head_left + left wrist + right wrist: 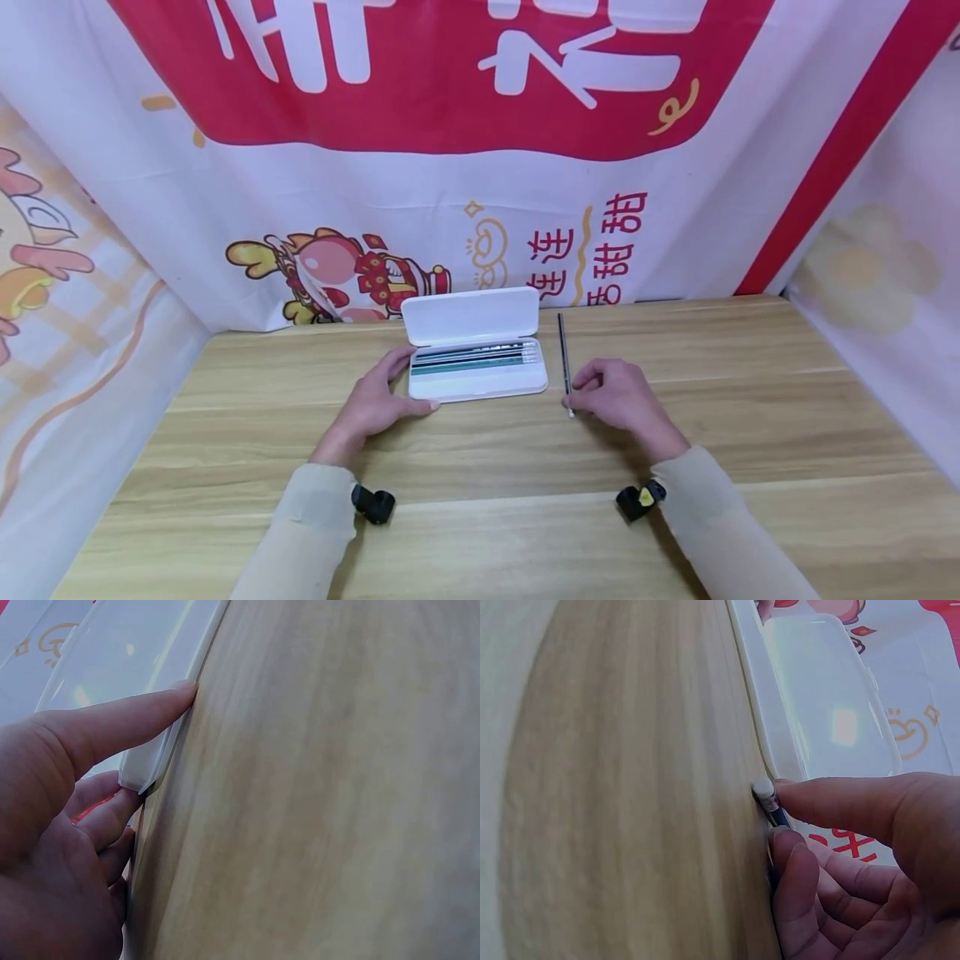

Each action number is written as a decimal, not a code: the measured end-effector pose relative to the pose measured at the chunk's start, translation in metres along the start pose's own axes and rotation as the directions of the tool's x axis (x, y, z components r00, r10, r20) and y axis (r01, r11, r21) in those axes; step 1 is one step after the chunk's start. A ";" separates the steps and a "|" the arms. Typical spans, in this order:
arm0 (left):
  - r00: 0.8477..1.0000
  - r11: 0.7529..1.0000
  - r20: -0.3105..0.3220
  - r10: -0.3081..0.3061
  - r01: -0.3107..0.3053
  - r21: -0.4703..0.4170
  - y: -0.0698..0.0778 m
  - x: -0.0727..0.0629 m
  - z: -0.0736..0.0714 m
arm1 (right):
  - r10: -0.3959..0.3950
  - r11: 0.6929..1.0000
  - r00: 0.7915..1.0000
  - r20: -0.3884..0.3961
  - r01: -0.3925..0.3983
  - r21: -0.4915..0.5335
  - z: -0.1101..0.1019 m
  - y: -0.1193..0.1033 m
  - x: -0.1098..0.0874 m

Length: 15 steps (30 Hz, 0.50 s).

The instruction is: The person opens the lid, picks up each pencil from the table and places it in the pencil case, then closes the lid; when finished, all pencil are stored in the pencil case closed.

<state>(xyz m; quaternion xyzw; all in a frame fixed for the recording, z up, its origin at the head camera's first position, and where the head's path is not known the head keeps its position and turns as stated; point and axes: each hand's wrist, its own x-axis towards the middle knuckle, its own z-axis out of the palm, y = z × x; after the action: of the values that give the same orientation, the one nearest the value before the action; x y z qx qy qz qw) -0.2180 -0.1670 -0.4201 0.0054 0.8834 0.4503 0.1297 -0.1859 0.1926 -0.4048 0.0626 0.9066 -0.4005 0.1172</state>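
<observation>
A white pencil case (477, 386) lies on the table with its lid (471, 317) raised at the back. Several dark and green pencils (472, 357) lie in it side by side, eraser ends to the right. My left hand (378, 400) grips the case's left end, thumb along the front edge and fingers around the far side. To the right of the case, my right hand (611, 393) pinches a dark pencil (564, 350) near its white eraser (763, 787). That pencil points away from me, eraser end nearest, close over the wood.
The wooden table (480, 467) meets a printed cloth backdrop (420, 192) just behind the raised lid. Cloth also hangs along the left and right sides. Each wrist wears a small black camera, such as the left one (373, 504).
</observation>
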 end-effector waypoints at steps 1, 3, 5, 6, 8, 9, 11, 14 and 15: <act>1.000 1.000 -0.001 -0.003 0.003 0.001 0.000 0.000 0.000 | 0.007 1.000 1.000 0.003 -0.007 0.001 -0.001 0.001 0.000; 1.000 1.000 -0.001 -0.007 0.007 0.002 -0.001 0.001 0.000 | 0.021 1.000 1.000 0.007 -0.021 0.006 -0.003 0.001 0.000; 1.000 1.000 -0.002 -0.009 0.009 0.004 -0.002 0.001 0.000 | 0.029 1.000 1.000 0.007 -0.029 0.008 -0.004 0.002 0.000; 1.000 1.000 -0.001 -0.009 0.009 0.005 -0.002 0.001 0.000 | 0.038 0.999 0.999 0.007 -0.038 0.010 -0.004 0.003 0.000; 1.000 1.000 -0.001 -0.008 0.008 0.006 -0.002 0.001 0.000 | 0.044 0.999 0.999 0.005 -0.044 0.009 -0.005 0.004 0.001; 1.000 1.000 0.000 -0.008 0.008 0.007 -0.002 0.002 0.000 | 0.045 0.999 0.999 0.002 -0.045 0.004 -0.005 0.004 0.001; 1.000 1.000 0.001 -0.007 0.007 0.006 -0.002 0.002 0.000 | 0.042 0.999 0.999 -0.006 -0.042 -0.012 -0.005 0.006 0.002; 1.000 1.000 0.002 -0.008 0.008 0.004 -0.003 0.003 0.001 | 0.040 0.998 0.999 -0.019 -0.041 -0.042 -0.006 0.007 0.002; 1.000 1.000 0.001 -0.010 0.010 0.001 -0.003 0.003 0.001 | 0.038 0.998 0.999 -0.023 -0.039 -0.054 -0.006 0.007 0.002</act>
<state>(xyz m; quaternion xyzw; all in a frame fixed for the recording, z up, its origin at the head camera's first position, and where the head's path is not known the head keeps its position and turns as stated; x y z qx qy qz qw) -0.2200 -0.1677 -0.4234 0.0013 0.8835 0.4494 0.1325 -0.1875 0.2022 -0.4066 0.0812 0.9170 -0.3727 0.1165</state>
